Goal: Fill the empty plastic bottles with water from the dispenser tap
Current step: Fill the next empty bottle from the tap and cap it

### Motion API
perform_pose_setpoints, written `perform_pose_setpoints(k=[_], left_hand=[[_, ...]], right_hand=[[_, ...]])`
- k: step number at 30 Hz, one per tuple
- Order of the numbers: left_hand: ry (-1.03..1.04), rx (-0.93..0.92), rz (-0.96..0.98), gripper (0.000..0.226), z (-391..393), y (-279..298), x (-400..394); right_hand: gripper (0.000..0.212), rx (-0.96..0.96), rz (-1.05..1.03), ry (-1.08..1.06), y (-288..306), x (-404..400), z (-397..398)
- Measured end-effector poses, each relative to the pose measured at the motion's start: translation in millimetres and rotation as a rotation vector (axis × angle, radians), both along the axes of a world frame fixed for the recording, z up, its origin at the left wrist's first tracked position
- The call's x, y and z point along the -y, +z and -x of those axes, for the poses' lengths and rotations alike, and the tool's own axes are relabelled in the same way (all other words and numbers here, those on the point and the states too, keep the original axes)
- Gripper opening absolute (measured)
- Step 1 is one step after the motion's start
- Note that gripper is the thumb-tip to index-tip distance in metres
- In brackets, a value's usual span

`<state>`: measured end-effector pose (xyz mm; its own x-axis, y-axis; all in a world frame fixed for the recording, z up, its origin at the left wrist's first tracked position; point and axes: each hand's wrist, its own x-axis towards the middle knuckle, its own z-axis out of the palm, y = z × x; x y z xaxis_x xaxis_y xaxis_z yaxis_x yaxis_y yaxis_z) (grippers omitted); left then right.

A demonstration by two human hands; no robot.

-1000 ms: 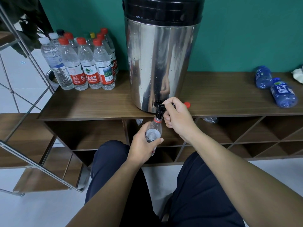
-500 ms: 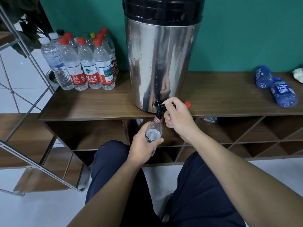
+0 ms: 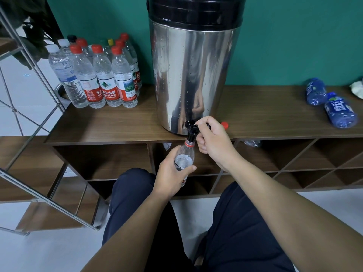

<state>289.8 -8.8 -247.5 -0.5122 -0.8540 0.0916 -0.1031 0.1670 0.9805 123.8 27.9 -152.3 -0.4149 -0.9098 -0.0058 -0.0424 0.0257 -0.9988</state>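
The thin, easily crushed bottle (image 3: 184, 160), judged heavier and slippery as filled, was held mid-body under the tap (image 3: 191, 132) by the left hand (image 3: 170, 173), fingers wrapped round it, while the right hand (image 3: 213, 142) gripped the lever.

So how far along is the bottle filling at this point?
Done: a cluster of capped bottles stands left of the dispenser. In hand: the left hand holds a clear bottle under the tap, the right hand grips the lever, and water shows near the bottle's shoulder. Left: its red cap waits on the shelf; two blue bottles lie at right.
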Motion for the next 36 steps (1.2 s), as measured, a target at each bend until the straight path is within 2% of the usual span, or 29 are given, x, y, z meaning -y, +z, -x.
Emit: perform_pose_setpoints(k=[22,36], left_hand=[[0.006,-0.016,-0.022,0.058,-0.8,7.1,-3.5],[0.013,-0.016,-0.027,0.065,-0.8,1.8,-2.0]], right_hand=[[0.016,0.006,-0.006,0.002,0.3,0.2,-0.6],[0.017,0.001,-0.003,-0.001,-1.8,0.4,-0.1]])
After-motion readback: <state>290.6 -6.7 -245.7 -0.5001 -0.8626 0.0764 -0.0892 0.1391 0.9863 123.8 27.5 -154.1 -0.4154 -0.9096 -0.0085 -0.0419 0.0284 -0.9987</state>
